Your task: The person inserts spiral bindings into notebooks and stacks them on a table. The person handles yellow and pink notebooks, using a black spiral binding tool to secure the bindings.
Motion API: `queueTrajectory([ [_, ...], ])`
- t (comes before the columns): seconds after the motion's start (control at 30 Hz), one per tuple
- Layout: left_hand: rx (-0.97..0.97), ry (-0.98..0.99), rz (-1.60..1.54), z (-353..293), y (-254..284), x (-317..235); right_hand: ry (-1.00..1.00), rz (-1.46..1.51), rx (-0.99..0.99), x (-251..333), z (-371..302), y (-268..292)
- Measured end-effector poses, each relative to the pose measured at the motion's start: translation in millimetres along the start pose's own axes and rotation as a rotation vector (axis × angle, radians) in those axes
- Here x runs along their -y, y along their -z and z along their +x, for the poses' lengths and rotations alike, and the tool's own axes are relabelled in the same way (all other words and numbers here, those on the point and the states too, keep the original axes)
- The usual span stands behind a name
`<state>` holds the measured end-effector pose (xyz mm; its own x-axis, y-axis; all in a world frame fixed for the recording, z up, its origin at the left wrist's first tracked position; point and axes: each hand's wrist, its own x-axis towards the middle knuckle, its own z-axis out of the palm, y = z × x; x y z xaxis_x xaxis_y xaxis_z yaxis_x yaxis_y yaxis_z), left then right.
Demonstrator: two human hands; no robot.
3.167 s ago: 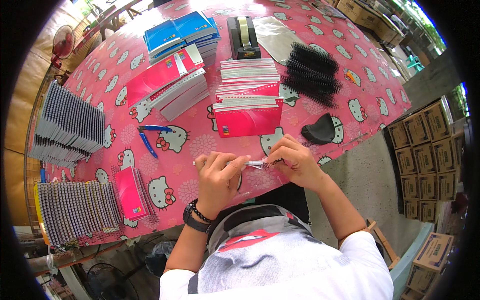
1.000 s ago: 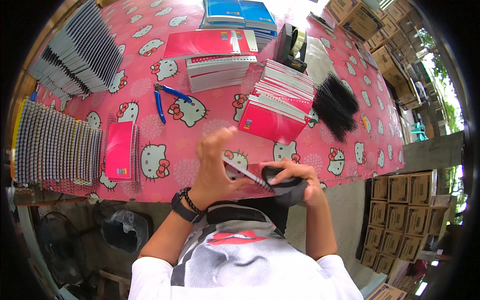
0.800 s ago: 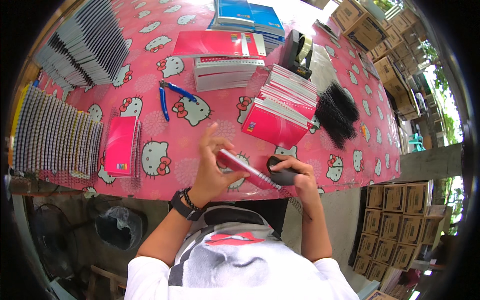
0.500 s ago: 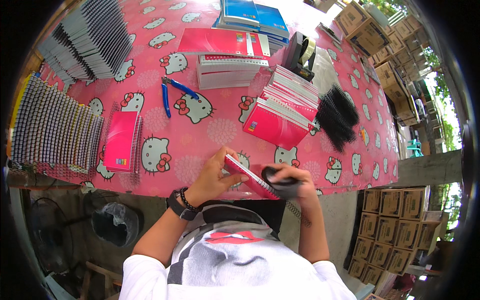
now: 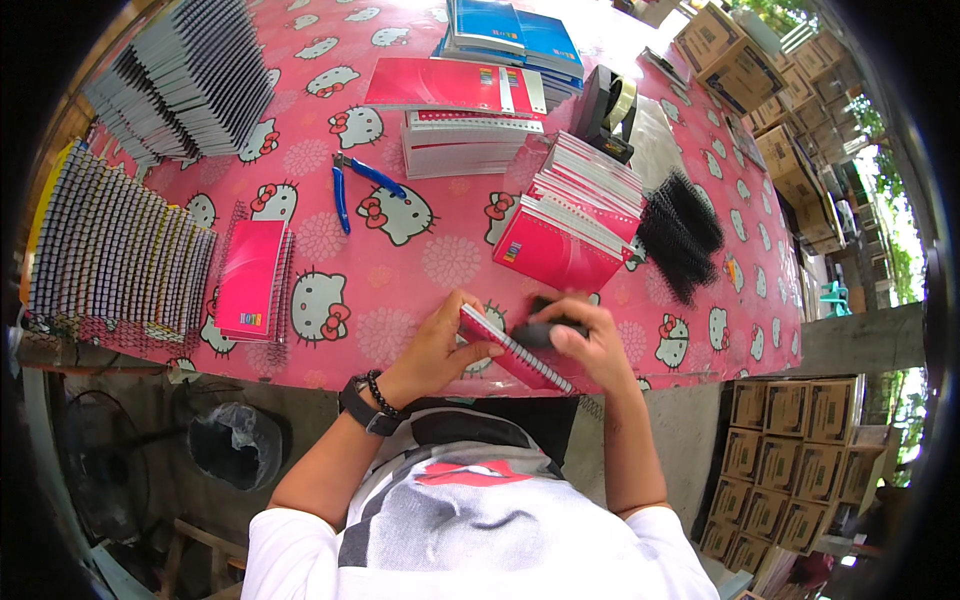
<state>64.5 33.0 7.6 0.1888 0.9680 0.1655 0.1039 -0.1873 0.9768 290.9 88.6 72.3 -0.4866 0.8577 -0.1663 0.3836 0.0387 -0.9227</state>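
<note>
My left hand (image 5: 437,348) is closed on a small pink notebook (image 5: 522,362), tilted at the table's front edge with its punched white edge facing up. Dark coil loops seem to run along that edge. In my right hand (image 5: 597,345) is a rounded black object (image 5: 543,333), smeared by motion, so its kind is unclear. It is at the notebook's spine, fingers curled over it. Beyond the hands stands a stack of pink-covered, punched notebooks (image 5: 565,250). A heap of loose black spiral coils (image 5: 680,235) lies to its right.
Blue-handled cutters (image 5: 358,190) lie mid-table, near a pink pad stack (image 5: 460,150). Bound notebooks (image 5: 120,245) pile up at left beside a coiled pink notebook (image 5: 250,275). A black tape dispenser (image 5: 605,115) and blue notebooks (image 5: 515,40) stand at the back. Cartons (image 5: 790,440) fill the right.
My right hand has moved the black object up and left along the notebook's spine. The coil end that dangled below my right hand barely shows now. My left hand keeps its hold.
</note>
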Motion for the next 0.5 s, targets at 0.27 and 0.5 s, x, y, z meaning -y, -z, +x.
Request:
queueTrajectory([
  [0.27,0.010,-0.011,0.045,4,0,5,0.110,0.024,0.032,-1,12,6],
  [0.5,0.021,-0.045,0.013,5,-2,3,0.191,0.035,0.039,2,19,6],
])
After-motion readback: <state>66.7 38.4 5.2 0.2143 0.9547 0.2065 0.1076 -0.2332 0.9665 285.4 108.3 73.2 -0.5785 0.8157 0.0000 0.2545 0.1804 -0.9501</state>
